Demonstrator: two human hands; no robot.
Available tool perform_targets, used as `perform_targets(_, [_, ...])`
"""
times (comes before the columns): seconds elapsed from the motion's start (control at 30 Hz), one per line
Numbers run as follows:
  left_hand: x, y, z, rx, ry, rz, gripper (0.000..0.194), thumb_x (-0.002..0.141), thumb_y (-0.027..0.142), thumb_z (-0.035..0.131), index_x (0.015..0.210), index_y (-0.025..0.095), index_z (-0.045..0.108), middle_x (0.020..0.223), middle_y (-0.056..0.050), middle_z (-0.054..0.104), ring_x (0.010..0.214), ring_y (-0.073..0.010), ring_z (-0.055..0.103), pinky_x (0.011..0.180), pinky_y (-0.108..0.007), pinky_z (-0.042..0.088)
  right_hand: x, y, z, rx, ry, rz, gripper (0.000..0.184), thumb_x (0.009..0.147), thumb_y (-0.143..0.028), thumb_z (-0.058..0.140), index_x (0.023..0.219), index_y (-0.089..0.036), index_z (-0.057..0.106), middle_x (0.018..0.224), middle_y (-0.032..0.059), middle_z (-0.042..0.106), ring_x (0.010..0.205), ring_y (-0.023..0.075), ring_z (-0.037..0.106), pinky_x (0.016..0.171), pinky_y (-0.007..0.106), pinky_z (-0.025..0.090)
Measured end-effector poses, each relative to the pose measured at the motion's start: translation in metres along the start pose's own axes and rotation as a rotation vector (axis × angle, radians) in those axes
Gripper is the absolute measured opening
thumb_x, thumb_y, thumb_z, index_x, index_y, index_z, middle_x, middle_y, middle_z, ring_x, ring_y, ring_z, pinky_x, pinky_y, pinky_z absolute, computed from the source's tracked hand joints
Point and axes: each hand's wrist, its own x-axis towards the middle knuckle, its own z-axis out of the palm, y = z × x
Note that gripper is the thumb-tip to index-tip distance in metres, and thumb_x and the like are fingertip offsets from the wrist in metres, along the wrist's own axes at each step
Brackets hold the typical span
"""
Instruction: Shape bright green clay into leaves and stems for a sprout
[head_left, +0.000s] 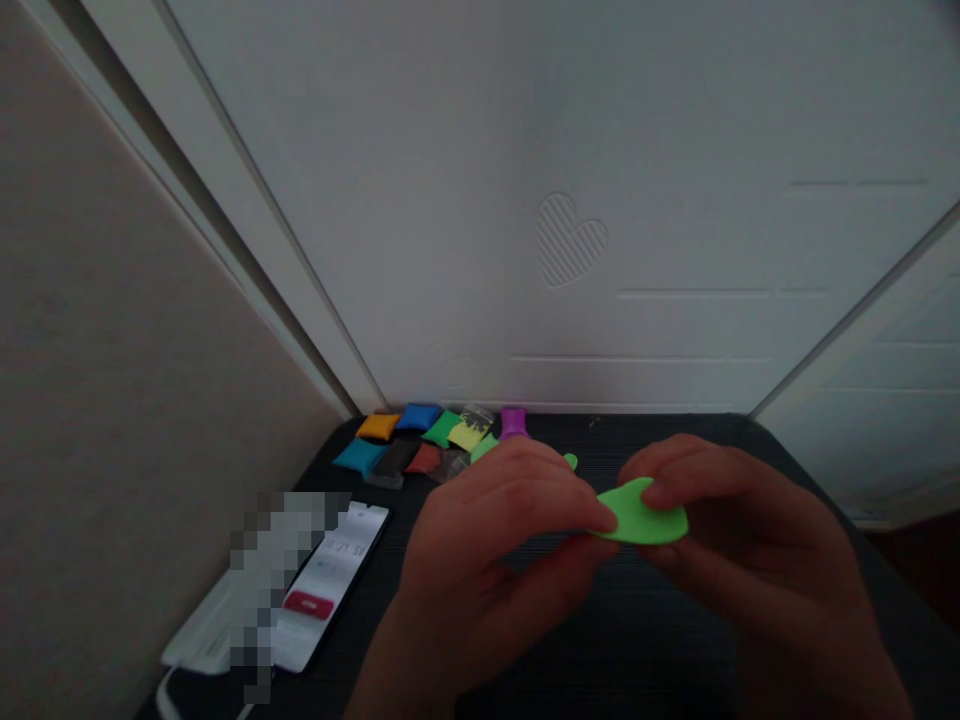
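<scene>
We see both hands on one bright-green, flattened, soft-looking piece with a rounded end [637, 520], up in front of the dark, fine-lined tabletop [600, 640], right of centre. Left hand [480, 535]: thumb and index closed on the piece's left edge, other fingers curled, mostly hidden. Right hand [765, 530]: fingers on top and underneath, holding its right part; we can't make out the far fingertips. Wrists cut off at the bottom edge. Behind the left hand, partly covered: a pale-green piece [484, 446]; a small round green bit [571, 461] peeks out too, and we can't tell if they join. Back left, small coloured packets: we read orange-yellow [378, 427], blue [418, 417], teal [360, 457], black [395, 460] and purple [514, 421] clearly; print on the yellow one [469, 432] is illegible. Left: white-screened black phone [349, 545], partly mosaicked, text unreadable; beside it a white slab-like item [206, 630], also mosaicked, type unclear.
</scene>
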Motion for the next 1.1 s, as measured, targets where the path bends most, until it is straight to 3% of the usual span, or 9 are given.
perform_targets(0.17, [0.0001,-0.0009,-0.0021,-0.01,-0.031,-0.024,0.027,0.067,0.004,0.061,0.092,0.016,0.06,0.078,-0.004,0.063,0.073,-0.0151,0.057,0.07,-0.031,0.046,0.0029,-0.0019,-0.0052,-0.04,-0.118,0.017,0.021,0.072,-0.014,0.06,0.088,-0.027,0.059,0.083,0.0016,0.06,0.077,0.0164,0.059,0.063,0.027,0.049])
perform_targets(0.33, [-0.0003,-0.006,-0.0047,-0.018,-0.119,0.001,0.029,0.069,0.004,0.061,0.095,0.017,0.062,0.077,-0.004,0.063,0.071,-0.0146,0.056,0.066,-0.03,0.045,0.0017,0.0005,-0.004,-0.016,-0.104,0.034,0.019,0.073,-0.015,0.06,0.088,-0.027,0.059,0.08,0.0006,0.06,0.075,0.0154,0.058,0.063,0.026,0.049])
perform_targets(0.6, [0.0005,-0.0059,-0.0041,0.075,-0.008,-0.061,0.021,0.067,0.011,0.066,0.087,0.018,0.064,0.071,-0.001,0.055,0.066,-0.0117,0.05,0.06,-0.026,0.041,0.0043,0.0033,-0.0028,-0.046,-0.099,0.043,0.017,0.074,-0.016,0.06,0.086,-0.027,0.062,0.104,0.0024,0.058,0.091,0.0175,0.058,0.071,0.026,0.05])
perform_targets(0.77, [0.0024,-0.0046,-0.0017,0.025,0.057,-0.113,0.017,0.068,0.017,0.065,0.085,0.018,0.062,0.073,-0.002,0.055,0.07,-0.0138,0.052,0.066,-0.03,0.042,0.0056,0.0051,-0.0013,-0.019,-0.095,0.047,0.013,0.073,-0.017,0.06,0.084,-0.025,0.061,0.099,0.003,0.058,0.09,0.0181,0.058,0.074,0.029,0.049])
perform_targets(1.1, [0.0005,-0.0088,0.0001,-0.018,0.021,-0.175,0.012,0.069,0.012,0.062,0.079,0.019,0.061,0.067,-0.001,0.054,0.065,-0.0135,0.051,0.06,-0.028,0.042,0.007,0.0029,0.0012,-0.037,-0.049,0.056,0.011,0.071,-0.02,0.062,0.081,-0.026,0.063,0.092,0.0038,0.062,0.082,0.0186,0.06,0.065,0.029,0.051])
